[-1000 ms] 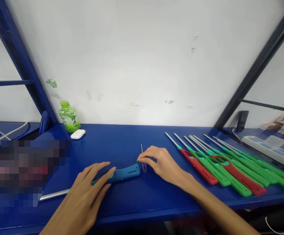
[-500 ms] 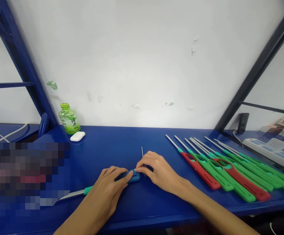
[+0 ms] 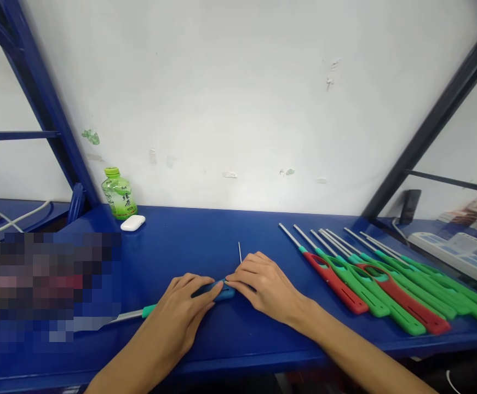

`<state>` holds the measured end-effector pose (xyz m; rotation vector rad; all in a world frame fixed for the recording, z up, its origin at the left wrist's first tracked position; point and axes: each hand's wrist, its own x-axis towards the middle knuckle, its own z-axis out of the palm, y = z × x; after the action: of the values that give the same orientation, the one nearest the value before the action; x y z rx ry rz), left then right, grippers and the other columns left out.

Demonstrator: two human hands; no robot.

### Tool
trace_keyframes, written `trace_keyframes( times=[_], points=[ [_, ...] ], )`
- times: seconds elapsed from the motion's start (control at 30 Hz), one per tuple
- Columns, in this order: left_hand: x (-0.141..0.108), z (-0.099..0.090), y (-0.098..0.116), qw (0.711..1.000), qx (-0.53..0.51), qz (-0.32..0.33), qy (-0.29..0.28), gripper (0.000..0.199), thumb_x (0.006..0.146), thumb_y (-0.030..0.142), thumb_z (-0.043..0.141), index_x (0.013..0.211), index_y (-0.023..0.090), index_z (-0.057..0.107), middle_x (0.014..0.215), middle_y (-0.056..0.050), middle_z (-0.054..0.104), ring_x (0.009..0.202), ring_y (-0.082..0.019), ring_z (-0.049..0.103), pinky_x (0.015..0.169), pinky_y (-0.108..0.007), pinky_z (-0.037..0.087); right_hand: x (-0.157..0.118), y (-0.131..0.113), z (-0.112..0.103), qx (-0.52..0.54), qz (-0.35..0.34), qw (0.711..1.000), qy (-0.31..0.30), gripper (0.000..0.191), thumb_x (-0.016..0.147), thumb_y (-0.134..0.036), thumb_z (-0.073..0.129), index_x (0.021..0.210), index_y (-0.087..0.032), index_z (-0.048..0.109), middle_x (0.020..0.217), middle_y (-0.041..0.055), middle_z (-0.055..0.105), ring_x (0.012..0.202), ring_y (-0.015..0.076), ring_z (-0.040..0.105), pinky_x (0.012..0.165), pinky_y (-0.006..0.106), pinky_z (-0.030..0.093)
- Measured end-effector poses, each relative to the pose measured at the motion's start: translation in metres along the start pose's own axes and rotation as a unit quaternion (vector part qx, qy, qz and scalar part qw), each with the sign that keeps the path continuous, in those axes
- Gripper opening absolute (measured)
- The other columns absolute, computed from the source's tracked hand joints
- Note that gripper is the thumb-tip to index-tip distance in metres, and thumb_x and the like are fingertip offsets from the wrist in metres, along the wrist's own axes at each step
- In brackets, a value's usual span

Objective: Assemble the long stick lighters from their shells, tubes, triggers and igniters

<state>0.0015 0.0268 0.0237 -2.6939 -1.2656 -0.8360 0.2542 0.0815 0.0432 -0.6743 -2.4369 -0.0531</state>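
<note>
A blue long-nosed lighter [image 3: 226, 294] lies across the blue table. My left hand [image 3: 180, 312] is closed over its handle, with the thumb along the top. Its teal collar and metal barrel show left of my wrist. At the handle's right end, my right hand [image 3: 269, 284] is closed in a pinch, thumb and forefinger touching the lighter's edge. Whatever sits between those fingertips is too small or hidden to make out. Just beyond the right knuckles a thin metal rod [image 3: 240, 251] shows, its lower part covered by the hand.
Several green lighters [image 3: 373, 301] and red lighters [image 3: 339, 287] lie in a slanted row on the right. A green drink bottle [image 3: 120, 197] and a white case [image 3: 133, 222] stand back left. A blurred-out patch covers the left. Behind it all rises a white wall [image 3: 238, 98].
The view has shifted slightly. My right fingers have moved a little against the lighter's end, and the lower rod, seen before under them, is now covered. My left hand keeps its hold.
</note>
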Motion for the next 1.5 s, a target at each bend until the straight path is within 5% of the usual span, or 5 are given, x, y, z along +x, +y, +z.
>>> trace_keyframes(
  times=[0.7, 1.03, 1.2, 1.33, 1.5],
  points=[
    [-0.001, 0.0, 0.006, 1.0, 0.01, -0.008, -0.002, 0.049, 0.106, 0.009, 0.05, 0.145, 0.032, 0.067, 0.123, -0.005, 0.079, 0.107, -0.025, 0.073, 0.091, -0.043, 0.063, -0.004, -0.011, -0.007, -0.074, -0.074, 0.994, -0.004, 0.027, 0.108, -0.017, 0.054, 0.117, -0.012, 0.079, 0.082, 0.0078, 0.076, 0.078, 0.0226, 0.068, 0.077, 0.041, 0.048],
    [-0.002, -0.003, 0.009, 0.999, 0.006, -0.02, -0.025, 0.048, 0.107, 0.008, 0.052, 0.147, 0.031, 0.065, 0.128, -0.006, 0.075, 0.114, -0.027, 0.071, 0.097, -0.05, 0.062, -0.003, -0.006, -0.017, 0.064, 0.094, 0.993, -0.041, 0.033, 0.113, -0.025, 0.048, 0.13, -0.024, 0.077, 0.108, 0.0075, 0.082, 0.098, 0.024, 0.072, 0.097, 0.044, 0.046],
    [-0.005, 0.0, 0.008, 0.999, -0.007, -0.027, -0.024, 0.048, 0.107, 0.009, 0.053, 0.148, 0.032, 0.063, 0.128, -0.006, 0.074, 0.113, -0.026, 0.069, 0.097, -0.049, 0.062, -0.005, -0.001, -0.017, 0.021, 0.184, 0.981, -0.057, 0.027, 0.11, -0.031, 0.055, 0.13, -0.022, 0.071, 0.082, 0.0028, 0.079, 0.07, 0.0232, 0.07, 0.075, 0.037, 0.044],
    [-0.007, 0.003, 0.007, 0.999, -0.003, -0.034, -0.014, 0.05, 0.108, 0.01, 0.052, 0.152, 0.034, 0.059, 0.128, -0.005, 0.074, 0.113, -0.026, 0.07, 0.098, -0.05, 0.061, -0.006, -0.001, -0.015, 0.037, 0.181, 0.979, -0.09, 0.021, 0.105, -0.024, 0.057, 0.119, -0.025, 0.073, 0.096, 0.003, 0.082, 0.077, 0.0229, 0.074, 0.07, 0.033, 0.042],
    [-0.007, 0.005, 0.004, 1.0, 0.002, -0.018, 0.005, 0.04, 0.108, 0.016, 0.057, 0.143, 0.032, 0.066, 0.125, -0.004, 0.076, 0.111, -0.026, 0.072, 0.096, -0.048, 0.062, 0.002, 0.002, -0.028, 0.073, 0.232, 0.97, -0.014, 0.027, 0.111, -0.033, 0.052, 0.118, -0.025, 0.077, 0.091, 0.0035, 0.078, 0.074, 0.02, 0.07, 0.071, 0.032, 0.049]
  ],
)
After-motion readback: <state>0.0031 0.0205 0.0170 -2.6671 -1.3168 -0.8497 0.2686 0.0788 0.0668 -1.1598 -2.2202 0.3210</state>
